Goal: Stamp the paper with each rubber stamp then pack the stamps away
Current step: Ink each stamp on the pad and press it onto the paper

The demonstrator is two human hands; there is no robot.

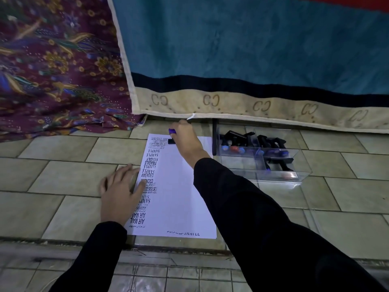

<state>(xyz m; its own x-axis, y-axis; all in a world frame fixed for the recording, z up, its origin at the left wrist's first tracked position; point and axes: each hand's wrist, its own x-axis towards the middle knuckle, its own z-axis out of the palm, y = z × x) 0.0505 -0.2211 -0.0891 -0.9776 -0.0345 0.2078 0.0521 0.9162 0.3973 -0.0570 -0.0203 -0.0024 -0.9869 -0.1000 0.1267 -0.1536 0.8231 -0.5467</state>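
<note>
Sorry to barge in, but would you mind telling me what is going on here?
A person is stamping a paper sheet on the tiled floor. The right hand presses a blue-handled stamp near the sheet's far edge, while the left hand lies flat on its left side. A column of printed marks already runs there. More stamps sit in the clear box to the right.

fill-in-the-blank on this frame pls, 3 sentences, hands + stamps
1. The right hand presses a stamp with a ____ handle onto the far end of the paper.
2. The left hand lies flat on the paper's ____ edge.
3. The other stamps sit in a clear ____ to the right of the paper.

Missing words: blue; left; box
</note>
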